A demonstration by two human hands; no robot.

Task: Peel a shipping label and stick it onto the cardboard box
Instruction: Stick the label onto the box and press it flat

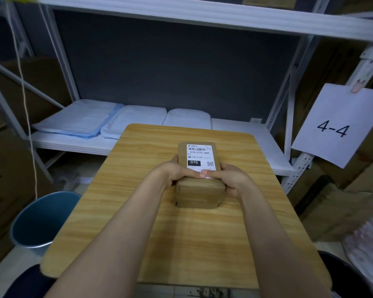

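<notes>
Two bare forearms reach forward from the bottom of the view over the wooden desk (181, 233), and both hands meet on the cardboard box (197, 195) that stands on the desk. The left hand (174, 172) wraps the box's left side, fingers curled around the edge, its thumb laid across the top. The right hand (232, 176) clasps the right side in the same way, its thumb pointing inward so that the two thumb tips touch at the near edge of the shipping label (200, 158). Both hands are closed around the box, with the thumbs pressing on the label's near end.

The label lies flat on the box's top face, just beyond the thumbs; its barcode, the code 070-070-A80, a black block reading 070 and a small QR square are readable. The label's near strip is hidden under the thumbs.

Left of the left hand and lower, beside the desk, stands a blue bin (41, 222). Beyond the hands, a white shelf (246, 134) carries folded pale cloths (95, 123). Right of the right hand and higher, a paper sign (336, 125) marked 4-4 hangs from the rack upright.
</notes>
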